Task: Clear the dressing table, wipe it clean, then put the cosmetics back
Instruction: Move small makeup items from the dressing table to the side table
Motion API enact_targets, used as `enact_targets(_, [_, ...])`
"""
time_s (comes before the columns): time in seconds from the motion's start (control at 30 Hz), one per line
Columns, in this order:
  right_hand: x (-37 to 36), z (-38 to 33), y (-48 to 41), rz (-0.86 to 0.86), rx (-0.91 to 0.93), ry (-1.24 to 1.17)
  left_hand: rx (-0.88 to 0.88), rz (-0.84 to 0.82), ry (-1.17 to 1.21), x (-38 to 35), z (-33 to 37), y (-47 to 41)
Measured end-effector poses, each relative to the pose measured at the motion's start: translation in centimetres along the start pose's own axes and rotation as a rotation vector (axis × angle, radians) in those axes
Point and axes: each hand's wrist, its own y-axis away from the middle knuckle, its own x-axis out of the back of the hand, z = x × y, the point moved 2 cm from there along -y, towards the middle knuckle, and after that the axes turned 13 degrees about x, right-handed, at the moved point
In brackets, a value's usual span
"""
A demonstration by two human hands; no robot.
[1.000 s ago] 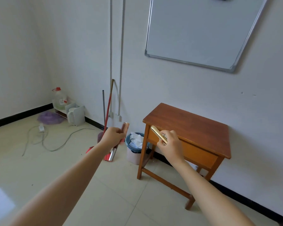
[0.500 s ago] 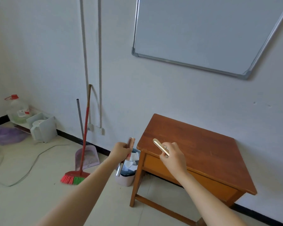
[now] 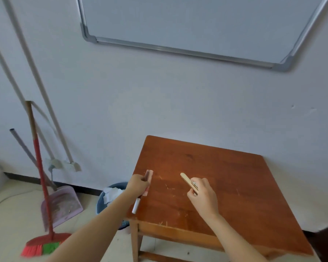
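Progress: I judge clearing and wiping finished. The bench (image 3: 225,186) shows bare wood with only scratches and no cloth. I cannot confirm the wipe itself.
Remaining: the put-back. As far as I can see, nothing lies on the bench yet.
Left hand (image 3: 137,186): curled round a pink tube (image 3: 149,173) and a silver-tipped stick (image 3: 136,206), over the bench's left edge. The tube end points up and away from me.
Right hand (image 3: 203,195): pinches a slim gold tube (image 3: 186,179), tilted up and to the left, above the middle of the bench. I cannot tell whether it touches.
Arms: both reach forward, with the hands apart.
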Motion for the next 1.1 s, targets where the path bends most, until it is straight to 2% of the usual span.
enact_targets(0.27, [-4.0,5.5,-10.5,-0.046,0.017,-0.078,0.075,0.069,-0.112,-0.8,7.7,-9.8])
enact_targets(0.5, [-7.1,7.5,-14.2,-0.069,-0.016,-0.081,0.071,0.118,-0.109,-0.2,11.3,-16.0])
enact_targets(0.7, [-8.8,7.5,-15.5,-0.088,-0.047,-0.035,-0.053,0.165,-0.029,-0.2,12.5,-18.4])
enact_targets(0.97, [-11.4,6.5,-16.8,-0.067,-0.088,-0.047,-0.235,0.330,-0.364,-1.1,10.4,-19.0])
enact_targets(1.1, [-12.4,6.1,-16.9,-0.066,-0.126,-0.066,-0.379,0.416,-0.371,-0.9,8.6,-18.3])
